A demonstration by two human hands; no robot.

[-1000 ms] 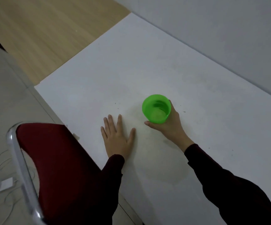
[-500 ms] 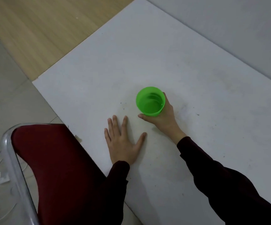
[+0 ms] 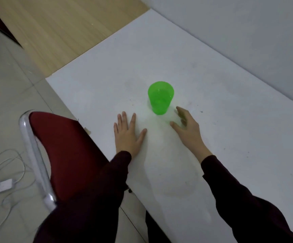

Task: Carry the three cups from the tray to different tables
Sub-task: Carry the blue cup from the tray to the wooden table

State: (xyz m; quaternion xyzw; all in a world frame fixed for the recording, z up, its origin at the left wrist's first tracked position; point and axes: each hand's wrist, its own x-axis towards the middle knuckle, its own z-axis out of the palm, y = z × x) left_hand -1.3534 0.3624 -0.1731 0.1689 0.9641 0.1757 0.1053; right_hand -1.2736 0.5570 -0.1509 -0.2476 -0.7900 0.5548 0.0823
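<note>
A bright green plastic cup [image 3: 160, 97] stands upright on the white table [image 3: 230, 120], a little in from its near edge. My right hand [image 3: 188, 127] hovers just to the right and in front of the cup, fingers spread, not touching it. My left hand [image 3: 128, 134] lies flat, palm down, on the table to the left of the cup. No tray or other cups are in view.
A dark red chair [image 3: 63, 155] with a chrome frame stands at the table's near left edge. White cables [image 3: 3, 172] lie on the tiled floor at the left. A wooden surface [image 3: 63, 28] adjoins the table's far end; a grey wall [image 3: 247, 32] runs along its far side.
My right hand has let go of the green cup and drawn back a little toward me; the cup now stands alone. My left hand stays flat on the table.
</note>
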